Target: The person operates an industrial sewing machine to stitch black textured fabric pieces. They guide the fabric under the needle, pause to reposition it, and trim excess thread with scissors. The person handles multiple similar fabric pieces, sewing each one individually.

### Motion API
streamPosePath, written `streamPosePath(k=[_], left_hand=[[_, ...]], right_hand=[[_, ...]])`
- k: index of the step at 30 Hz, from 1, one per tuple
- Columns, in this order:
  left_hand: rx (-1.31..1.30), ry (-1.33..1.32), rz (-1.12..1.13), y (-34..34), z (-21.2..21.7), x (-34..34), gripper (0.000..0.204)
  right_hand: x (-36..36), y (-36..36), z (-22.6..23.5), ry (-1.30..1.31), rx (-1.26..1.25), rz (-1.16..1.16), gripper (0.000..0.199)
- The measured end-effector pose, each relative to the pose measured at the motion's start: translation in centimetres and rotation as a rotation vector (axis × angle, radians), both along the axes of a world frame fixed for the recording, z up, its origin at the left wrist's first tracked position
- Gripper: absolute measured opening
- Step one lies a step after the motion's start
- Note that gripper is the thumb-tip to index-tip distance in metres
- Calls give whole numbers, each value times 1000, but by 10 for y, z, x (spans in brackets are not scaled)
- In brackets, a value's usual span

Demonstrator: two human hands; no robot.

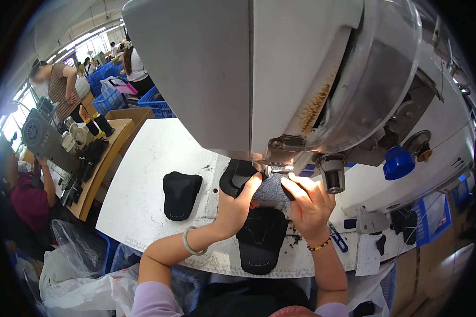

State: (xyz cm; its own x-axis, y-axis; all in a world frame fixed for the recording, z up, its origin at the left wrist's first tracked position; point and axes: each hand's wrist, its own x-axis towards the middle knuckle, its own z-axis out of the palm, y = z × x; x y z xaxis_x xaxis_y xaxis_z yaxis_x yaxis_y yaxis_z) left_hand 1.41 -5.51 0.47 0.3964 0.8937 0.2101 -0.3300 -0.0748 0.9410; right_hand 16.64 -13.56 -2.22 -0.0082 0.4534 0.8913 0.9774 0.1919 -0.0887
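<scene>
Grey fabric piece point(272, 190) pinched by both hands point(238, 203) point(309, 203) under the sewing machine point(280, 79).

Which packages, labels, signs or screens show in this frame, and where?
White paper tag: hangs off the table's front edge at right, tall rectangle, faint print.
Clear plastic bags: lower left beside the table, crumpled, whitish.
Blue plastic crates: beyond the table, upper left, open lattice sides.
No screens or signs visible.
</scene>
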Motion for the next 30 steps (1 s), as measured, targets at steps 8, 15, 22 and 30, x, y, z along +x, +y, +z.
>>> streamPosePath(k=[8,15,22,30], left_hand=[[-119,102,98,-11,-13,1,19],[-346,-163,-394,30,8,-25,29],[-306,35,-413,59,3,-14,31],[-294,-118,-383,44,-9,-15,16]], right_hand=[[11,11,-16,323,-15,83,42],[8,19,-8,578,45,248,14],[8,16,-13,328,167,93,25],[-13,13,-11,-105,173,49,31]])
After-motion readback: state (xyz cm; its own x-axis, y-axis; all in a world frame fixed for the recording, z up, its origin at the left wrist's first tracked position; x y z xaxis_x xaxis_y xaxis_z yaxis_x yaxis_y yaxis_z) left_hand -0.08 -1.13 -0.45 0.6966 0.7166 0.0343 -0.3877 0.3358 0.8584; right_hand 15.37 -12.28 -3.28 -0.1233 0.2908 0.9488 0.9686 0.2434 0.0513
